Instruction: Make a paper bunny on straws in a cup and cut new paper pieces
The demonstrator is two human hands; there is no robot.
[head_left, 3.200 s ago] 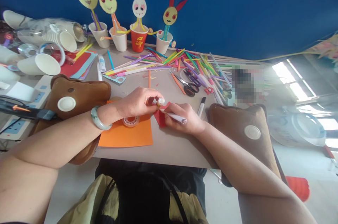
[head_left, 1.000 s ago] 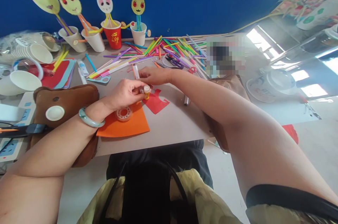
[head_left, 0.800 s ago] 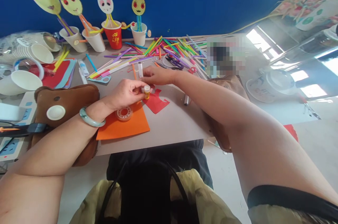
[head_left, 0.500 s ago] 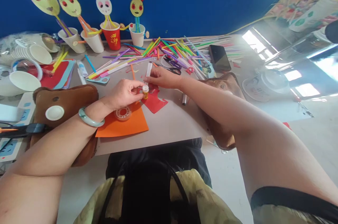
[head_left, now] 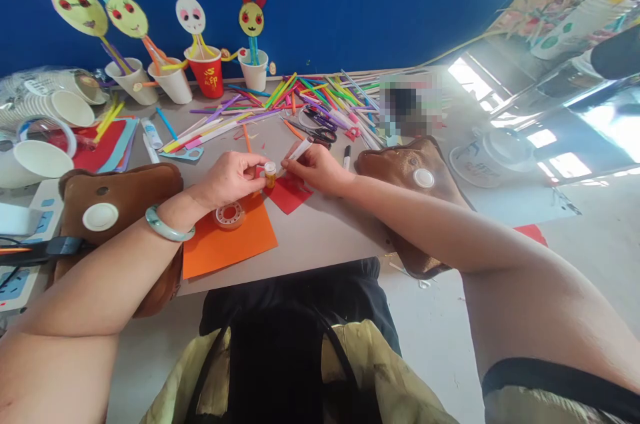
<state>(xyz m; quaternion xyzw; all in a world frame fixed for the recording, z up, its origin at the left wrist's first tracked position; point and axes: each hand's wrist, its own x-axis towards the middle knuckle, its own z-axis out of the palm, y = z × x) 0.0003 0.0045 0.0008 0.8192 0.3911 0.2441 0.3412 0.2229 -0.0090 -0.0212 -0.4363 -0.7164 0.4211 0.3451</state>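
Between the thumb and fingers of my left hand (head_left: 237,174) is a small amber cylinder with a white top (head_left: 270,174), held upright. My right hand (head_left: 323,167) grips a white marker pen (head_left: 301,148), slanted with its upper end to the right. Its lower end points down beside the cylinder; I cannot tell whether they touch. Under both hands lies a piece of red paper (head_left: 289,196). A clear tape roll (head_left: 229,215) rests on orange paper (head_left: 250,244) below my left hand. A black-and-white pen part (head_left: 347,157) is right of my right hand.
Scissors (head_left: 325,135) and many coloured sticks (head_left: 240,119) lie behind my hands. Paper cups with rabbit-faced figures, one a red cup (head_left: 206,77), stand along the blue wall. Brown cushion-like pouches (head_left: 135,187) flank my arms. Stacked paper cups (head_left: 60,107) are at the left.
My right hand has turned and shifted right, so the marker pen goes from nearly upright to slanted right. My left hand still holds the small cylinder. The camera view has shifted slightly.
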